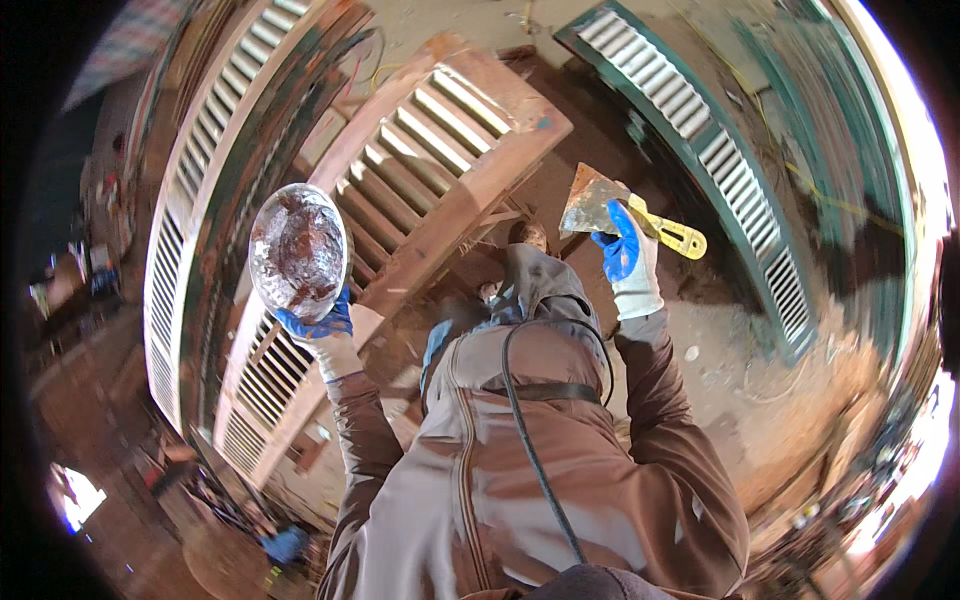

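My left hand (322, 325), in a blue-coated white glove, grips the underside of a round metal bowl (300, 250). Reddish-brown paste is smeared over the inside of the bowl, which is tilted so its inside shows. My right hand (630, 255), gloved the same way, is closed on a putty knife (650, 225) with a yellow handle and a wide blade. Brown residue coats part of that blade, which points up and left. Between and beyond my hands lies a bare wooden louvered shutter (520, 135); neither the bowl's paste nor the blade visibly touches it.
A green louvered shutter (690, 115) leans at the right, with more green panels (835, 150) past it. Another louvered shutter (172, 250) stands at the left. A dark cable (535, 450) hangs down my front. A yellow cord (840, 205) runs at the right.
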A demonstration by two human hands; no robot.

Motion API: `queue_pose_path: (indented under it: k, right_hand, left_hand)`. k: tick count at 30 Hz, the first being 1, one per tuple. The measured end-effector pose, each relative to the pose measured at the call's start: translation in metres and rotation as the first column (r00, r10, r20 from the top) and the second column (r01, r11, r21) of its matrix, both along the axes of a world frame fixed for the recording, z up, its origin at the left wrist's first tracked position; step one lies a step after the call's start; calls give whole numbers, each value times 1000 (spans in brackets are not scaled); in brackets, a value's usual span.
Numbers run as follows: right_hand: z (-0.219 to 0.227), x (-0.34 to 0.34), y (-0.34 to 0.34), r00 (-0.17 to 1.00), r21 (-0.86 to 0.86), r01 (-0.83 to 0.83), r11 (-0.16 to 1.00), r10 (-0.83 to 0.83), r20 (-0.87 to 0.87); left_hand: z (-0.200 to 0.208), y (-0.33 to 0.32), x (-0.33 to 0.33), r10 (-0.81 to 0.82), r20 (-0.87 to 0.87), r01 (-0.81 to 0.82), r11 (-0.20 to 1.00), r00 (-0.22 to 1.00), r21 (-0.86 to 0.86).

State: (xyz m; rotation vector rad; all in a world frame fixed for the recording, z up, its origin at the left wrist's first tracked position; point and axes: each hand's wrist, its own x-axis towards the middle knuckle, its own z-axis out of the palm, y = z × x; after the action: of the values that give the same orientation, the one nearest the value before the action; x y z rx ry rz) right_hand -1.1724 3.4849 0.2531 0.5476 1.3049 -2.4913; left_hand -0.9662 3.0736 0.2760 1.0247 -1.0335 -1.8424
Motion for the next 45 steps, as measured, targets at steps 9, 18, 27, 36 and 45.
queue_pose_path:
  k: [9,18,27,36,45]
  right_hand:
    - [-34,93,-33,926,-108,377,920,-373,59]
    - [-53,119,-93,836,-234,544,806,-546,60]
    - [-35,69,-95,838,-126,546,829,-544,52]
    - [-71,-30,-110,835,367,550,751,-494,-242]
    - [-6,-38,-126,935,868,353,350,-89,-345]
  left_hand:
    - [-60,-60,-18,-342,4,333,916,940,224]
    - [-43,-88,-6,-595,-142,592,686,791,423]
    - [-37,-42,-57,-600,-178,624,727,780,285]
    - [-42,-19,-93,-578,32,570,812,816,128]
    - [-47,-24,-79,-516,78,497,849,853,180]
